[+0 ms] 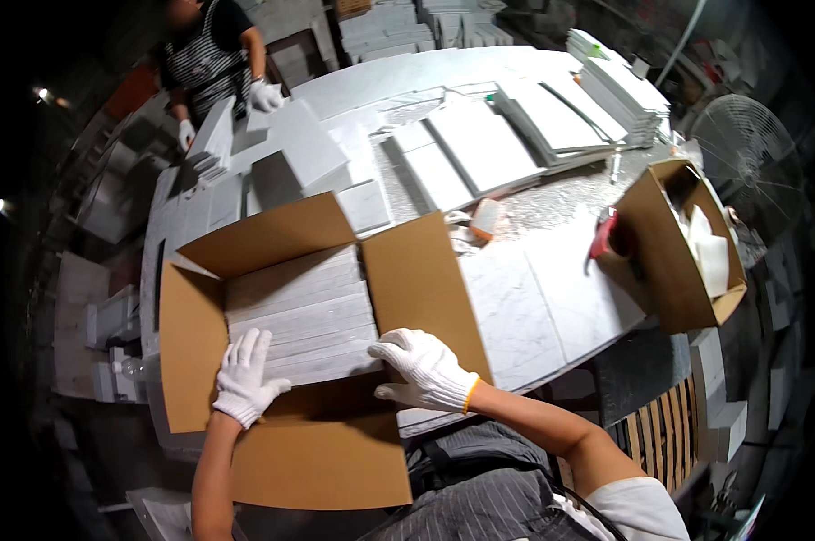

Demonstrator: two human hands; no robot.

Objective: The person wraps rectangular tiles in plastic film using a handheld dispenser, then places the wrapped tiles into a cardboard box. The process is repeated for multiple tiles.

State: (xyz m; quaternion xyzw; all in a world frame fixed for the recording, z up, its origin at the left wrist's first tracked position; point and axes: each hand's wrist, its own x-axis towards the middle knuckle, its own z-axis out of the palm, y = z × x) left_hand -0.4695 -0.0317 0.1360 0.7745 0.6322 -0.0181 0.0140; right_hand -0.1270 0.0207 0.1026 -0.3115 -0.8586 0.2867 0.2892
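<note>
- Here, both gloved hands rest inside the open carton (272, 361), seemingly the step of settling a full layer of white boxes (303, 311).
- The left hand (243, 379) lies flat, fingers spread, palm down on the near boxes.
- The right hand (425, 368) is curled loosely over the layer's near right corner, pinching nothing that shows.
- Both forearms rise from the lower edge, the right bent at the elbow.
- Next, I judge, the 4 flaps want folding shut, which calls for hands clear of the boxes.
- Farther off: a table (534, 307), a smaller carton (678, 243), a co-worker's gloved hand (266, 94).
</note>
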